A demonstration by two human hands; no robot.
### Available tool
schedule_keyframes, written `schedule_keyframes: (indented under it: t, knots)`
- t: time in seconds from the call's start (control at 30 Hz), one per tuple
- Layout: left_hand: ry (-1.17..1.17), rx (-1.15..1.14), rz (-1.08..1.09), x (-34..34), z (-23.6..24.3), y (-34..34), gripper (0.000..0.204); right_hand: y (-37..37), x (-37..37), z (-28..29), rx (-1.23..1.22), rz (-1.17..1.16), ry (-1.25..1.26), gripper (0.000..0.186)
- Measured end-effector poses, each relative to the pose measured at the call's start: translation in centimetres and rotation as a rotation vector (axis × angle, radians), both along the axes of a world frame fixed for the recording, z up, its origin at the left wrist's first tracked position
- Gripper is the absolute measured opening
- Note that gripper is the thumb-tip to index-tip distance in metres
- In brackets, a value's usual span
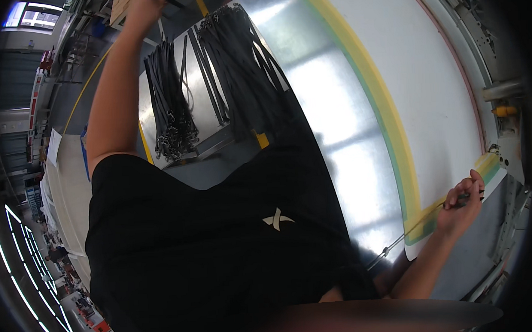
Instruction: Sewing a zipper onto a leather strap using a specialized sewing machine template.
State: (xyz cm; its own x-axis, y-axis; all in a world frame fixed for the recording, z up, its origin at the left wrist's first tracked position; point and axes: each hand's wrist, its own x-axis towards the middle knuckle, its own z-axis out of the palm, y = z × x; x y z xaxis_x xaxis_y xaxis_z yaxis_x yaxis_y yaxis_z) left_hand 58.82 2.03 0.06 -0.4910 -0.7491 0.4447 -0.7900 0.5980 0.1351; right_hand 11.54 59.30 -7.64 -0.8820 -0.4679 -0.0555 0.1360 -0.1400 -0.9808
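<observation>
My left hand (144, 9) is at the top edge, reached out past the bundles, partly cut off by the picture. Its fingers look closed, and a dark strip sticks out beside them; its kind is unclear. At the right, my right hand (460, 207) is closed over the taped corner of the white work surface (417, 68). A small dark thing shows between its fingers, too small to name. From that hand a thin grey cord (396, 242) slants down toward my body. Two bundles of black straps (233, 65) with metal clips lie on a metal-topped stand (149, 112).
A shiny metal sheet (328, 96), edged with yellow and green tape (383, 112), lies between my body and the white surface. Machine parts (506, 99) line the right side. On the left are a pale covered table (68, 182), floor lines and ceiling lights.
</observation>
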Motion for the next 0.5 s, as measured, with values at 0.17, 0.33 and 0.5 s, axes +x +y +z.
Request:
schedule_keyframes:
  t: [0.17,0.33,0.5]
  knots:
    - [-0.042,0.145,0.025,-1.0,-11.7,4.9,0.037,0.4,0.0,0.0,-0.021,-0.003,-0.003,0.029]
    - [-0.085,0.407,0.073,-0.8,-21.6,10.0,0.047,0.5,-0.5,-0.4,-0.047,0.029,-0.016,0.032]
    - [-0.156,0.457,-0.075,1.3,-21.8,12.0,0.062,1.4,-1.4,-1.0,-0.041,0.013,-0.035,0.034]
